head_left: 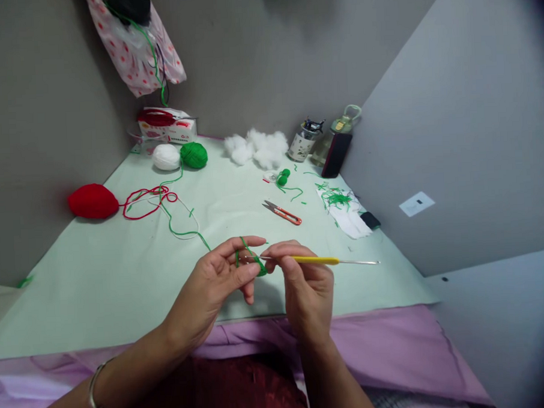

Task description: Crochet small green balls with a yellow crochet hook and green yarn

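Observation:
Green yarn runs over the raised forefinger of my left hand [218,275], whose thumb and middle finger pinch a small green crocheted piece [261,269]. My right hand [307,286] grips a crochet hook [317,260] by its yellow handle, and the hook's metal tip lies at the green yarn between both hands. From my left hand the strand leads back across the table to a green yarn ball [193,155], beside a white yarn ball [166,157]. A red yarn ball [93,201] sits at the left with loose red loops.
Orange snips [283,213] lie beyond my hands. Farther back are white stuffing [258,149], small green pieces [283,177], a pen jar [302,144], a bottle [341,126] and a dark phone [337,155]. Green scraps [335,196] cover a white tissue [351,220] at right. A box [178,127] stands back left.

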The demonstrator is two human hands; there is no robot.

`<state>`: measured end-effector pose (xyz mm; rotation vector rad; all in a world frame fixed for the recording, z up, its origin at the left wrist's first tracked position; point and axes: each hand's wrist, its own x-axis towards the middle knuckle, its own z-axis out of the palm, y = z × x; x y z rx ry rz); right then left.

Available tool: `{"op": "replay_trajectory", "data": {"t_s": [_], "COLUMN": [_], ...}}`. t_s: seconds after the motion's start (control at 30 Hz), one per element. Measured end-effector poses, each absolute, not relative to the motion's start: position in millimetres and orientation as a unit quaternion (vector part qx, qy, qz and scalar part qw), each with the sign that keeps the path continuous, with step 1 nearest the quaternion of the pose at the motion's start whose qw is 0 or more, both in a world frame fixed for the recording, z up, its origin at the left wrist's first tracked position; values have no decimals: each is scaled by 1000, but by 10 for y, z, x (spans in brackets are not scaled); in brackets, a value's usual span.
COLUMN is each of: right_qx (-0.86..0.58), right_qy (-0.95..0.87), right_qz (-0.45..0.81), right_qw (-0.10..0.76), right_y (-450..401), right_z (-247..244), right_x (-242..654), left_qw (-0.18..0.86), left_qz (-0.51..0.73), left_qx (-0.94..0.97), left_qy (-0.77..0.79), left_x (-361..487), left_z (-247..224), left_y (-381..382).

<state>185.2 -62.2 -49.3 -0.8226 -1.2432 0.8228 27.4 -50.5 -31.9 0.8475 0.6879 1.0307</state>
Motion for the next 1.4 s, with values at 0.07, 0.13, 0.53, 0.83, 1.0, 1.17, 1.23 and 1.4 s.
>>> {"op": "replay_trajectory", "data": {"t_s": [0.07,0.13,0.53,0.83,1.0,1.17,1.23,1.4], "right_qx": [-366,-369,-370,-366,-370,-384,-386,-394], "right_qy": [-564,-571,-505,-525,-535,-542,-547,-577], "right_qz": [343,332,350,316,316,302,298,260], "right_qw": [656,654,697,700,690,684,681,666], "right_y": [-626,-630,-658,-696,-695,-686,-691,-733], "right_z": [-488,-481,-525,-462,-456,-458,-451,-441], "right_x": [1834,1820,1890,1903,1872,1866,1870,1877], "left_qw": [732,734,749,775,774,774,774,758], "left_qz": [465,463,463,444,447,444,443,450], "left_qx": [388,385,349,321,323,327,327,343], "left_qy": [312,314,320,316,311,311,314,324], "left_x": [282,289,245,220,228,230,225,223], "left_z": [-343,-352,-265,-286,-256,-262,-266,-277], "left_y": [-506,-507,-487,-479,-479,-476,-481,-493]}}
